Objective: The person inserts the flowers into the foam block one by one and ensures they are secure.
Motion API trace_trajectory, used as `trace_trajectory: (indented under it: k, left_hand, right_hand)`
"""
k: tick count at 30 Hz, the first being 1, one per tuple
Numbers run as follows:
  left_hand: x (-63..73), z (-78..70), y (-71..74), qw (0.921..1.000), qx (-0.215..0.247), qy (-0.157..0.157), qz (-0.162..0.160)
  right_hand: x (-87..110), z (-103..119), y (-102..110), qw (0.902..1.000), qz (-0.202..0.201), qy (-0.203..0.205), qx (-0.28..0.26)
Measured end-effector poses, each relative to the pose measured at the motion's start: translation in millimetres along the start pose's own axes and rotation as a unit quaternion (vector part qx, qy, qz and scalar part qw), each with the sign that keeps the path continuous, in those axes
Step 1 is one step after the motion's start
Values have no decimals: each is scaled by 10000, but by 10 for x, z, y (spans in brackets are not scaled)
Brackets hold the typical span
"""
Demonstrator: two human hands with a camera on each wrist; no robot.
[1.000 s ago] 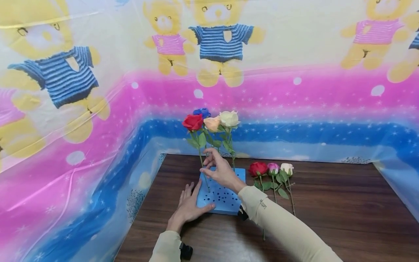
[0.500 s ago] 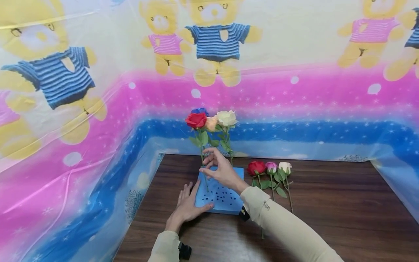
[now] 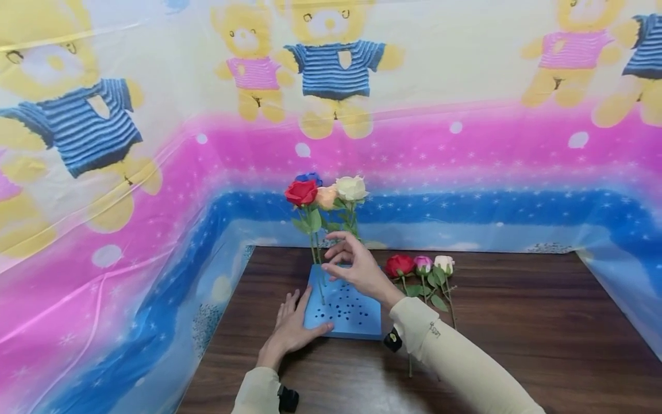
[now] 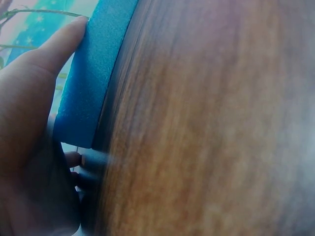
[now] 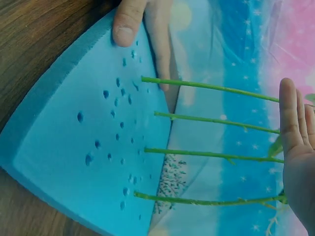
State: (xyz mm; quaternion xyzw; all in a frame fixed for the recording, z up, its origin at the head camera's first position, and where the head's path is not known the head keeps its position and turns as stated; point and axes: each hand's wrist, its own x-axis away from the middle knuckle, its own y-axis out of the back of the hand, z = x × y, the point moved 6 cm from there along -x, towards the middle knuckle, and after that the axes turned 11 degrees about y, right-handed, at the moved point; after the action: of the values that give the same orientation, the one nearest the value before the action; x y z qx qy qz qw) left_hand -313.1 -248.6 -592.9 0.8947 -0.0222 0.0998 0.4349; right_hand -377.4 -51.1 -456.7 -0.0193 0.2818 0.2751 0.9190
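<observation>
A blue foam block (image 3: 343, 329) dotted with holes lies on the table. Four-sided and flat, it bears upright artificial roses: a red rose (image 3: 301, 192) at the left front, a blue rose (image 3: 310, 177), a peach rose (image 3: 326, 198) and a white rose (image 3: 351, 188). My left hand (image 3: 291, 332) rests against the block's near left corner, thumb on the front edge and straight fingers along the left side. Just right of the red rose's stem (image 5: 211, 87), my right hand (image 3: 360, 271) hovers over the block with loose fingers, holding nothing.
Right of the block lie another red rose (image 3: 399, 265), a pink rose (image 3: 422, 264) and a cream rose (image 3: 443, 265) on the wooden table (image 3: 517, 322). A curtain (image 3: 445, 155) printed with bears encloses the table's back and left.
My right hand has drawn slightly right, off the red rose's stem. That rose swayed right, then back left, and stands by itself. The left hand stays on the block.
</observation>
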Motion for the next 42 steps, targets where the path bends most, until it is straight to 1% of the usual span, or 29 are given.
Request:
trace_trajectory:
  k: [4, 13, 19, 22, 25, 27, 32, 37, 42]
  left_hand:
    - [3, -1, 7, 10000, 19, -19, -24]
    - [14, -16, -1, 10000, 13, 12, 11]
    - [13, -15, 26, 10000, 27, -37, -40]
    - [21, -5, 20, 10000, 13, -48, -46]
    - [29, -4, 7, 10000, 14, -88, -42]
    - [28, -12, 7, 9999, 23, -135, -36]
    - [23, -17, -9, 9998, 18, -199, 12]
    - [15, -33, 6, 9998, 48, -208, 18]
    - [8, -21, 1, 9999, 54, -139, 19]
  right_hand:
    - [22, 81, 51, 9999, 2, 58, -136]
    - [123, 196, 211, 9999, -68, 105, 20]
    - [206, 230, 374, 9996, -218, 31, -171]
    - [297, 239, 481, 9995, -298, -74, -43]
    - [407, 243, 629, 9989, -395, -172, 181]
    - [480, 261, 753, 9982, -476, -168, 320]
    - [701, 276, 1078, 9962, -726, -266, 406]
    - [875, 289, 1377, 9938, -897, -343, 558]
    - [1022, 294, 1627, 9910, -1034, -373, 759]
